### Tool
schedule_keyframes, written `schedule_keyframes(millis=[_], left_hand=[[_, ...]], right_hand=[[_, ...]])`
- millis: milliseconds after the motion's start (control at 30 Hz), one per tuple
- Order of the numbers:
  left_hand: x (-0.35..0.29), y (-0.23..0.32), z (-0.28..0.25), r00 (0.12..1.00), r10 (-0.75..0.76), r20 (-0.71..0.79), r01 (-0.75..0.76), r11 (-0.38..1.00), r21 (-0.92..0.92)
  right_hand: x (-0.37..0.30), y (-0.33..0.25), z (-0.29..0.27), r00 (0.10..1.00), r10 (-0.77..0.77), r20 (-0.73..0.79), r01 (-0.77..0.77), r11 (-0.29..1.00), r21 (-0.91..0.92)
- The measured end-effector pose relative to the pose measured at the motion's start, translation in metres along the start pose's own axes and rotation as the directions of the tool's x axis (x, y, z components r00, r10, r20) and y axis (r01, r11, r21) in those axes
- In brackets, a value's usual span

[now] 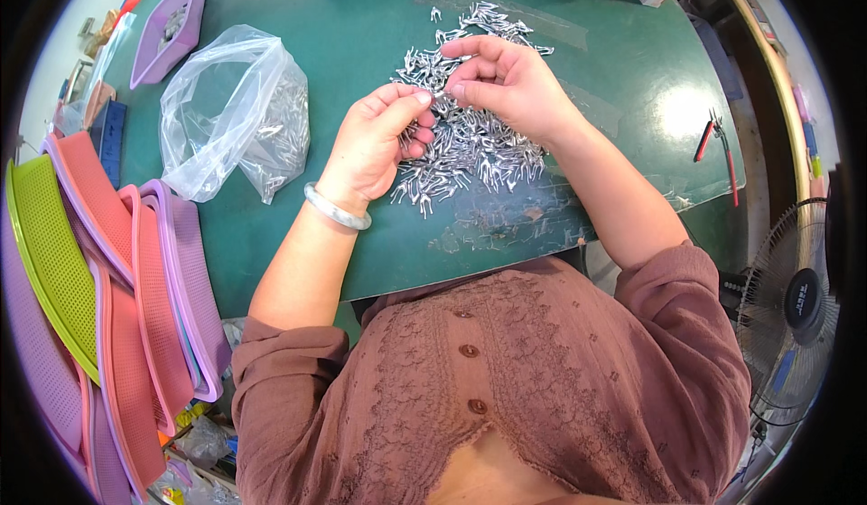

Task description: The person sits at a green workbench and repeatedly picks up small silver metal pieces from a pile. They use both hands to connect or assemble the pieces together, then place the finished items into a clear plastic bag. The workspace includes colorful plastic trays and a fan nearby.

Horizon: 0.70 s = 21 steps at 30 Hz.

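A pile of small silvery forked metal pieces (488,148) lies spread on the green tabletop in front of me. Over its left part is my left hand (384,130), thumb and forefinger pressed together and the other fingers curled. My right hand (515,85) hovers above the pile's upper middle, its thumb close against the curled fingers and the forefinger arched. Whatever either fingertip grip holds is too small or hidden to make out. The two hands are close but apart.
A clear plastic bag (239,112) with more metal pieces stands left of the pile. Beyond it is a purple tray (172,26). Stacked colored baskets (117,288) crowd the left edge. Red-handled pliers (716,139) lie at the right; a fan (799,302) stands beyond.
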<state>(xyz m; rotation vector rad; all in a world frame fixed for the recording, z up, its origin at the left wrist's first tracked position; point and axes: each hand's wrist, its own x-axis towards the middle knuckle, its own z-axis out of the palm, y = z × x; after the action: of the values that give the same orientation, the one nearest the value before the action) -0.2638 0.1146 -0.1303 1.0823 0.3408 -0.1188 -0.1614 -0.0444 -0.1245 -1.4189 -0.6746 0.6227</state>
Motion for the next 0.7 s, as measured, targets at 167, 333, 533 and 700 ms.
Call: schedule_keyframes(millis=[167,333,533,700], left_hand=[[0.0008,-0.0054,-0.0004,0.997,0.075,-0.014,-0.074,0.996,0.039],[0.0021,-0.0056,-0.0021,0.993,0.108,-0.036,-0.106,0.993,0.048],[0.0013,-0.005,0.0005,0.992,0.121,-0.043,-0.118,0.991,0.067],[0.0005,-0.0048,0.0008,0.99,0.129,-0.063,-0.124,0.99,0.067]], right_hand=[[-0.0031,-0.001,0.0023,0.999,0.025,0.02,-0.026,1.0,0.013],[-0.0037,-0.0078,0.0004,0.995,0.09,0.032,-0.091,0.995,0.046],[-0.0041,-0.006,-0.0005,0.995,0.055,0.083,-0.056,0.998,0.014],[-0.0047,-0.0074,0.0002,0.993,0.068,0.094,-0.07,0.997,0.016]])
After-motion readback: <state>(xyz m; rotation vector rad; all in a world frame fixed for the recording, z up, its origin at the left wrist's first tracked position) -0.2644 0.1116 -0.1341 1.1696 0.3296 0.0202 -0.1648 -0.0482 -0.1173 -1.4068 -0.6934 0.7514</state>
